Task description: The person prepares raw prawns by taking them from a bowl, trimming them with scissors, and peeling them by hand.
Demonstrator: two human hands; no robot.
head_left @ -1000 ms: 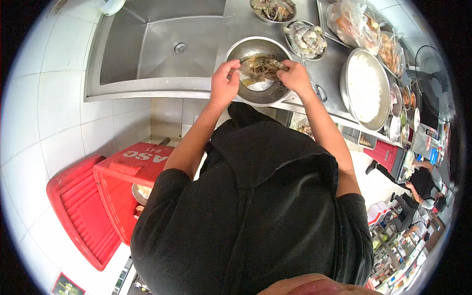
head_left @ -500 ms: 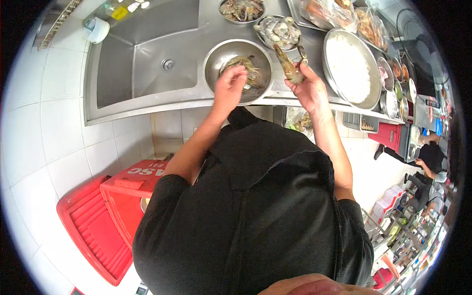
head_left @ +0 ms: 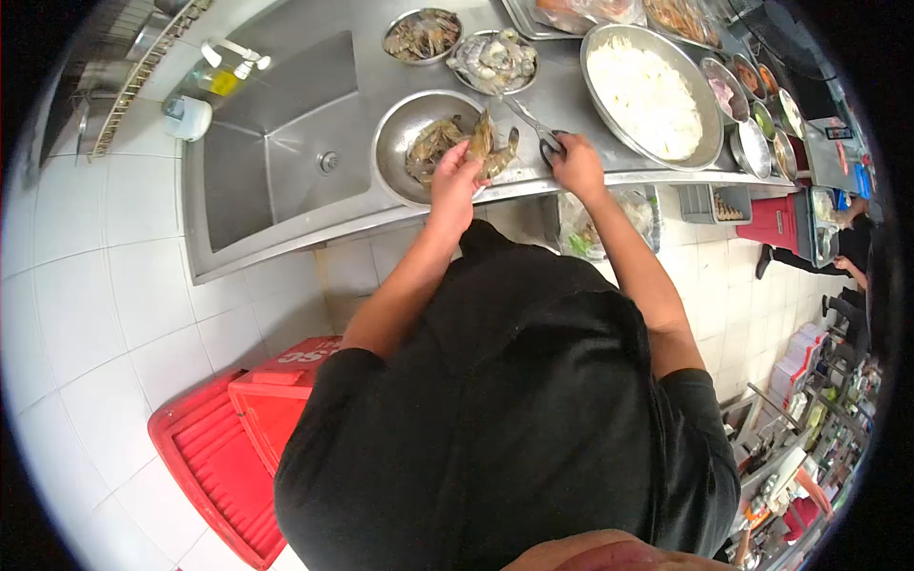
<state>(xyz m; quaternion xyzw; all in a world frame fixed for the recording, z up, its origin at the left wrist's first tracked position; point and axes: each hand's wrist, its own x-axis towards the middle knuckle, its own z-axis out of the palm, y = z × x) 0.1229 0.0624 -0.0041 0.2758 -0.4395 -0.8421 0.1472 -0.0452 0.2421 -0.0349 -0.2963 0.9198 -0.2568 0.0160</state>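
My left hand (head_left: 455,179) is closed on a shrimp (head_left: 484,138), held up over the right rim of a steel colander (head_left: 386,157). Other whole shrimp (head_left: 430,145) lie inside the colander. My right hand (head_left: 579,169) grips the dark handles of a pair of scissors (head_left: 526,116). Their blades point up and left, toward a bowl of grey shrimp (head_left: 495,62). Left of that bowl stands another with brownish shrimp pieces (head_left: 422,36), too small to make out exactly.
A steel sink (head_left: 286,171) is to the left. On the right stands a large basin of white chopped food (head_left: 647,100), with several small bowls (head_left: 750,150) beyond it. A red bin (head_left: 224,457) stands at the lower left. People (head_left: 847,247) are at the far right.
The shrimp has passed from my right hand to my left, which has risen from the colander. My right hand has taken hold of the scissors. The view has shifted slightly.
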